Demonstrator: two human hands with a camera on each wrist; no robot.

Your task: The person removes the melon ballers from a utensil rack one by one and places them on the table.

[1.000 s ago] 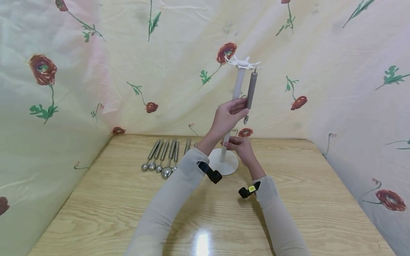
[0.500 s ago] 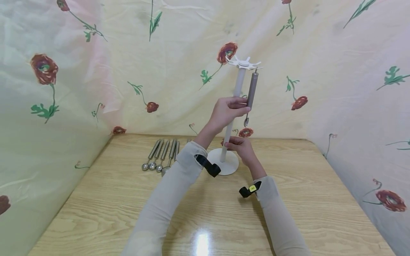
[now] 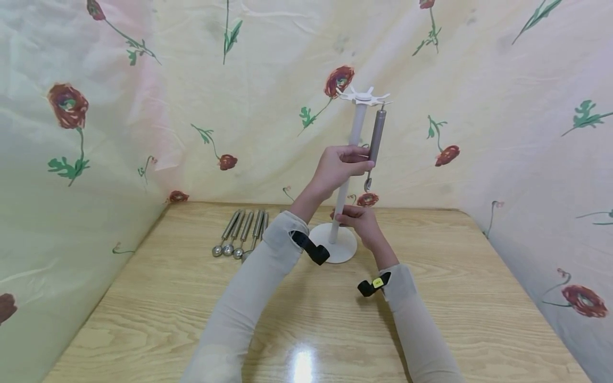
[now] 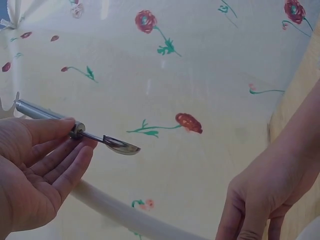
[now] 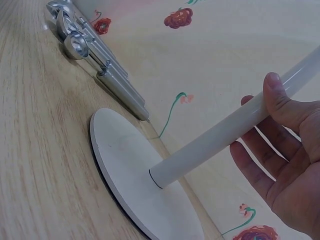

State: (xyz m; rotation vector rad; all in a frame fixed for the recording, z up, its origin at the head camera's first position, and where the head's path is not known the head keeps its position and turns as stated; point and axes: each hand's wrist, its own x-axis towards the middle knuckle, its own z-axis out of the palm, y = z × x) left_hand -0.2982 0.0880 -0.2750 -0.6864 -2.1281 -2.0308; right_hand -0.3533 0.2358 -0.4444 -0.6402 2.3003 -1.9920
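Note:
A small metal scoop (image 3: 377, 138) with a cylindrical handle and a narrow, shallow head (image 4: 121, 146) hangs nearly upright beside a white stand's pole (image 3: 357, 125). Its upper end meets one arm of the white hook ring (image 3: 364, 98); whether the loop sits fully over that hook is too small to tell. My left hand (image 3: 337, 167) pinches the lower part of the handle between thumb and fingers. Lower down, my right hand (image 3: 361, 223) holds the pole just above the round base (image 5: 135, 170), thumb on one side and fingers on the other.
Several steel scoops (image 3: 245, 226) lie in a row on the wooden table (image 3: 158, 298), left of the base. My left sleeve (image 3: 258, 276) hides part of that row. A flowered cloth (image 3: 249, 106) stands behind and at both sides.
My left hand moved slightly to the right and down the handle early on, then stayed nearly still. The left forearm now covers more of the scoops. My right hand has kept its place.

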